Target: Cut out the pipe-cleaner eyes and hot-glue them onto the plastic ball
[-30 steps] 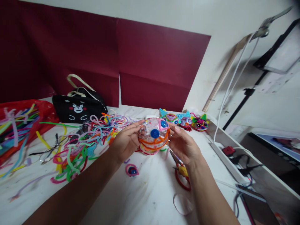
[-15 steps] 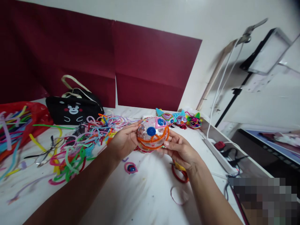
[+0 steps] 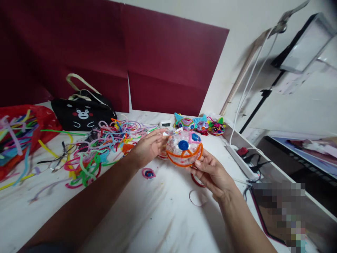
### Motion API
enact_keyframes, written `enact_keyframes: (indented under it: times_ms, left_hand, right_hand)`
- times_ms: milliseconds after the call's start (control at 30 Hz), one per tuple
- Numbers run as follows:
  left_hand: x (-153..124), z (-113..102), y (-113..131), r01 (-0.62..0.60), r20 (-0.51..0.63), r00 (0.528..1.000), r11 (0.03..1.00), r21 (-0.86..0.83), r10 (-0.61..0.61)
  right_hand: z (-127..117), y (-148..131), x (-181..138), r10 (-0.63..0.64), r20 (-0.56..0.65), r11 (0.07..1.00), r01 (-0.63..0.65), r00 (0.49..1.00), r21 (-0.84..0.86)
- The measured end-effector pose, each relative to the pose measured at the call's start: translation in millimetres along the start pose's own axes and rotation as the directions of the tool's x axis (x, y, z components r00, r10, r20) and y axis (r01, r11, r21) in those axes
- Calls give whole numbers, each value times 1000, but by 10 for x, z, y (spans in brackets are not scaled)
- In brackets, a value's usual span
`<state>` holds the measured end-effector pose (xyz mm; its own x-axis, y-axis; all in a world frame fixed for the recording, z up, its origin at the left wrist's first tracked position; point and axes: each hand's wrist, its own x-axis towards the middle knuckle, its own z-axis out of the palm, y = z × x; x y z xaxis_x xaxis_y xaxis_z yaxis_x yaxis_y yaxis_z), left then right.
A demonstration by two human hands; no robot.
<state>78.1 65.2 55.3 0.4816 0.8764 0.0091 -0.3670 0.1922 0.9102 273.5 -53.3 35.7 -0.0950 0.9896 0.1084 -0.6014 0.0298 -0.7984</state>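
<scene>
Over the table I hold a clear ball [image 3: 175, 159] decorated with blue coiled discs, a pink outline and an orange pipe-cleaner mouth shape. My right hand [image 3: 210, 172] grips it from the right, thumb on the near side. On the other side, my left hand [image 3: 150, 147] has its fingers stretched out beside the ball; whether the fingertips touch it I cannot tell. Below lies a pink and blue pipe-cleaner eye [image 3: 149, 173]. A red ring [image 3: 197, 181] is partly hidden under the right hand, and a thin loop [image 3: 196, 198] lies nearer.
Loose pipe cleaners [image 3: 89, 158] heap at left, with eyeglasses [image 3: 56, 160] beside them. Behind are a black bag [image 3: 84, 117], a red plastic bag [image 3: 47, 119] and several finished pipe-cleaner figures [image 3: 201, 125]. A power strip [image 3: 243, 163] and a tablet [image 3: 271, 214] sit at right.
The ball has moved right relative to my left hand, whose fingers have come away from its side and straightened. My right hand keeps its grip. The camera view has shifted slightly.
</scene>
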Motion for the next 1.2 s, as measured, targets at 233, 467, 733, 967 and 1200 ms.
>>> enact_keyframes:
  times_ms: [233,467,733,967,1200]
  left_hand:
    - [-49,-440,-137,-131,186,983,734,666,6]
    - [-334,-896,-303,-407,413,901,71,911,-133]
    - [-345,-992,-465,-446,427,886,-84,891,-179]
    - [-351,-913,-389,-441,415,880,-77,894,-229]
    - [-332,-867,-335,-424,394,879,-62,904,-268]
  right_hand:
    - [-152,86,-253,28,-70,999,-26,997,35]
    - [-232,232,-341,60,-77,997,-56,995,49]
    - [-246,289,-376,77,-118,995,-69,990,70]
    - [-222,290,-381,79,-139,997,-79,987,1]
    - [-221,302,-382,71,-142,997,-72,987,-5]
